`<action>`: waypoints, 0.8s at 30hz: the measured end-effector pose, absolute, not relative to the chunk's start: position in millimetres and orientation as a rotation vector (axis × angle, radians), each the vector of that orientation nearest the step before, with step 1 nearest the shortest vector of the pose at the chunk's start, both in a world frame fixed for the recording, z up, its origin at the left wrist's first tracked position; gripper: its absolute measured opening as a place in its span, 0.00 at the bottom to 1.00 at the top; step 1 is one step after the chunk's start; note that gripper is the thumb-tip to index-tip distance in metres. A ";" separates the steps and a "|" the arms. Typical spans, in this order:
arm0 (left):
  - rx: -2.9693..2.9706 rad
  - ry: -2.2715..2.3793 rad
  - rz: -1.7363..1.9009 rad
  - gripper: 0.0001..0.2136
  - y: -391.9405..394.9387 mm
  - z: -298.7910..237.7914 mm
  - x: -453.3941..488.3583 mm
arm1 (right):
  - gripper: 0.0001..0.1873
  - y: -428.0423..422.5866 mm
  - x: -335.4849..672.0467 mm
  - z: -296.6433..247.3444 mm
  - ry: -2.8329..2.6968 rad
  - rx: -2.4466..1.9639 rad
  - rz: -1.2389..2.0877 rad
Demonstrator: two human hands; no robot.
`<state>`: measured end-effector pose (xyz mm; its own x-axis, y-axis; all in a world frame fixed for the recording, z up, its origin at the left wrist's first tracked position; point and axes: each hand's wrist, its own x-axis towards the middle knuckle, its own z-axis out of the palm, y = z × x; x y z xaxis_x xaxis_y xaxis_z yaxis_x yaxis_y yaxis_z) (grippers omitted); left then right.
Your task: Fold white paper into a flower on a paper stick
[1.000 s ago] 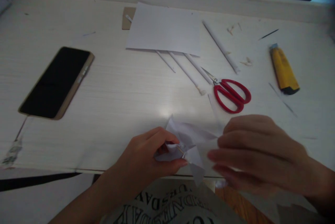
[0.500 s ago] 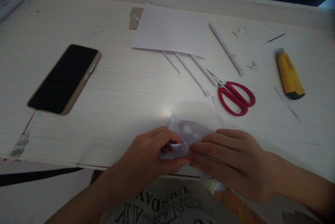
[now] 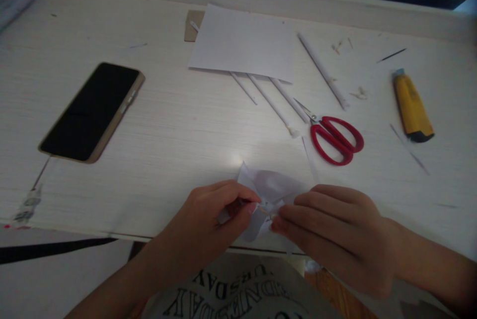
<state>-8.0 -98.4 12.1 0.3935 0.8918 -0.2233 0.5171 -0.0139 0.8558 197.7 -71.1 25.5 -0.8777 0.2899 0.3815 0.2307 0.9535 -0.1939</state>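
At the table's front edge, both my hands work on a folded piece of white paper (image 3: 270, 184), whose pointed flaps spread out behind and below the fingers. Thumb and forefinger of my left hand (image 3: 223, 214) pinch a thin yellowish stick-like piece (image 3: 264, 210) at the paper's middle. My right hand (image 3: 335, 232) has its fingers pressed together on the right side of the paper, its thumb hidden beneath. Red-handled scissors (image 3: 337, 140) lie slightly open beyond the right hand.
A white sheet (image 3: 244, 43) partly covers several rolled paper sticks (image 3: 270, 103) and a brown card (image 3: 191, 33). Another paper roll (image 3: 322, 71) lies to its right. A yellow glue tube (image 3: 412, 105) rests at the right, a smartphone (image 3: 91, 113) at the left. Paper scraps (image 3: 359, 93) are scattered about.
My left thumb has come up to meet the forefinger, closing the pinch. My right hand has shifted slightly right, and the paper's lower flap now shows more between the hands.
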 end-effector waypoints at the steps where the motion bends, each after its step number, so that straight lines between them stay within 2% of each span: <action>1: 1.670 1.263 0.483 0.06 -98.4 12.5 -7.7 | 0.09 -71.3 197.4 25.7 -2.683 -0.366 0.180; 11: 1.645 1.311 0.498 0.07 -95.5 12.3 0.3 | 0.03 -74.5 196.8 24.1 -2.656 -0.355 0.104; 24: 1.653 1.346 0.472 0.06 -95.2 12.7 2.6 | 0.02 -78.3 199.1 18.4 -2.653 -0.347 0.058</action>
<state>2.6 -95.2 12.7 0.3275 0.9121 -0.2466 0.5583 0.0237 0.8293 199.1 -78.3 18.4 -0.8620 0.2530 0.4393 0.2336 0.9673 -0.0987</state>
